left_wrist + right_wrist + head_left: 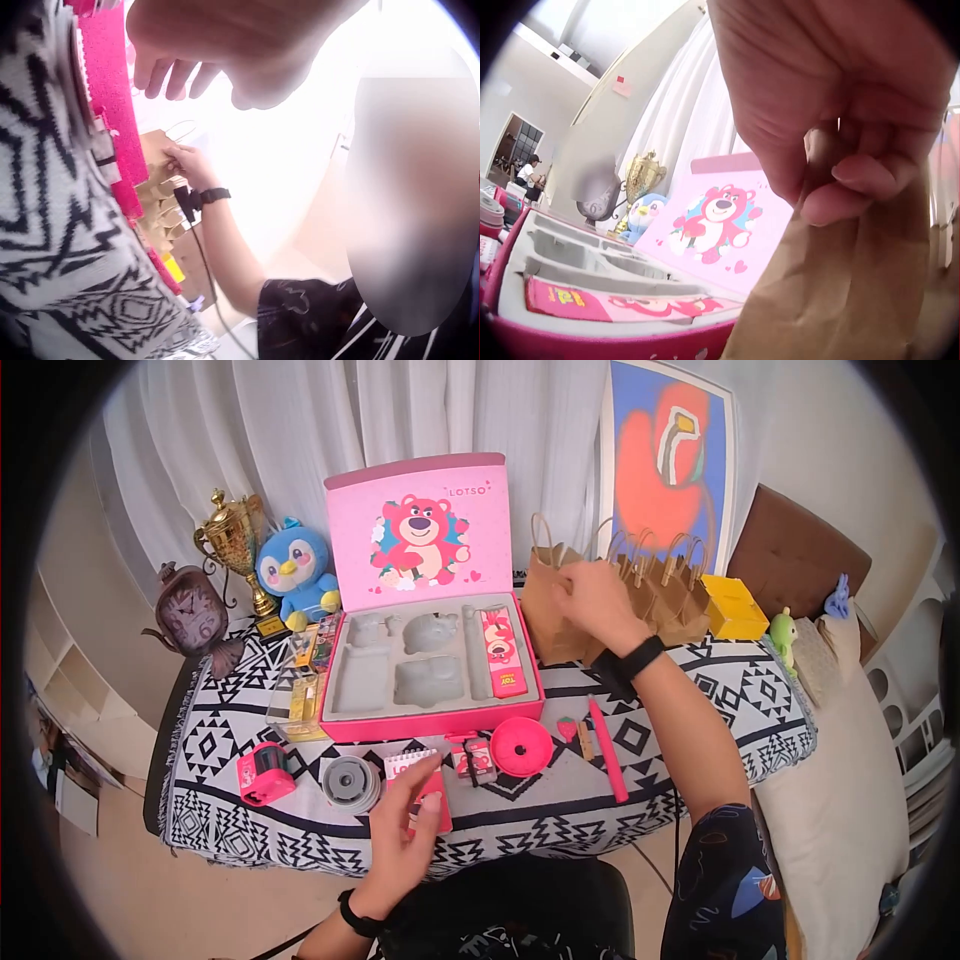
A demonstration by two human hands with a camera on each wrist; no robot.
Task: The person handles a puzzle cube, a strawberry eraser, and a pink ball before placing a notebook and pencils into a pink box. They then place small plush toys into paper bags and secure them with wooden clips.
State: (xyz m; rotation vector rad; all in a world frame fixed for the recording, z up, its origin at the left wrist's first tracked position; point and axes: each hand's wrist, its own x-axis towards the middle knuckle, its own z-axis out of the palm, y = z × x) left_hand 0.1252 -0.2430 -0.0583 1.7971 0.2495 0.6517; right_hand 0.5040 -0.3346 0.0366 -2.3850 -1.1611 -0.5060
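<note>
My right hand [598,603] grips the upper edge of a brown paper bag [545,605], the leftmost of several with twisted handles. In the right wrist view its fingers curl over the bag's brown paper [832,277]. My left hand [400,850] is held over a small spiral notebook [443,817], fingers loosely extended and holding nothing; it hides part of the cover. Behind the notebook an open pink gift box [430,724] shows a bear on its raised lid [420,540]. Its grey moulded insert has several hollows, and a slim pink carton [503,655] lies in the right one.
Along the front lie a pink sharpener-like item [265,773], a grey-and-white round item [351,784], a pink round dish [522,748] and a pink pen [608,750]. A clock [190,608], trophy [232,545] and blue plush [297,572] stand left; a yellow box [735,608] sits right.
</note>
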